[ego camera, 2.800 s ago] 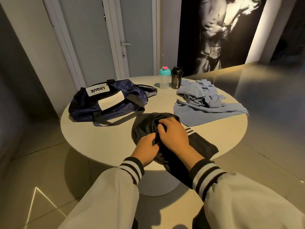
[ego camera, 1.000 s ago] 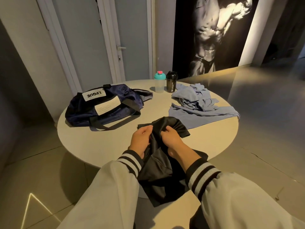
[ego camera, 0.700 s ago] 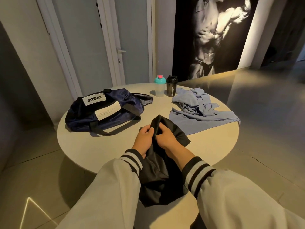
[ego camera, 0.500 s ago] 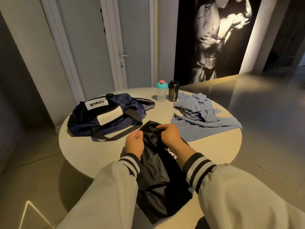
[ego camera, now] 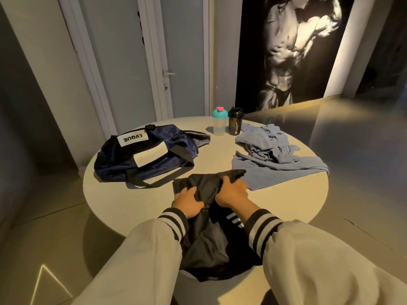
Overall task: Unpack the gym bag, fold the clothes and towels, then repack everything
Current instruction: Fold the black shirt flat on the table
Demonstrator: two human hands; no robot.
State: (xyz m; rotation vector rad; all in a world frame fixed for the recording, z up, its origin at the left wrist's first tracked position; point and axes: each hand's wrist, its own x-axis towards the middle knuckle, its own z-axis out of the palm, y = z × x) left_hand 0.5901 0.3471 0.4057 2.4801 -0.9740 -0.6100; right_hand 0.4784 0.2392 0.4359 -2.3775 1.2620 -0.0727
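Now | black garment [ego camera: 208, 187] lowered onto table [ego camera: 132, 201] | left hand [ego camera: 187, 203], right hand [ego camera: 232, 192] gripping it

The round pale counter [ego camera: 123, 201] holds a dark blue cloth bag [ego camera: 141, 159] at its left edge, a crumpled light blue towel [ego camera: 273, 157] at its right edge, a black garment [ego camera: 204, 186] at the near edge, and two bottles, one clear with a teal lid [ego camera: 219, 124] and one black [ego camera: 235, 121], at the far edge.

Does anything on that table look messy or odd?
The light blue clothes lie in a crumpled heap on the right of the table. The black garment, gripped by the left hand and right hand, hangs over the near edge. The teal-lidded bottle and black bottle stand upright; nothing looks spilled.
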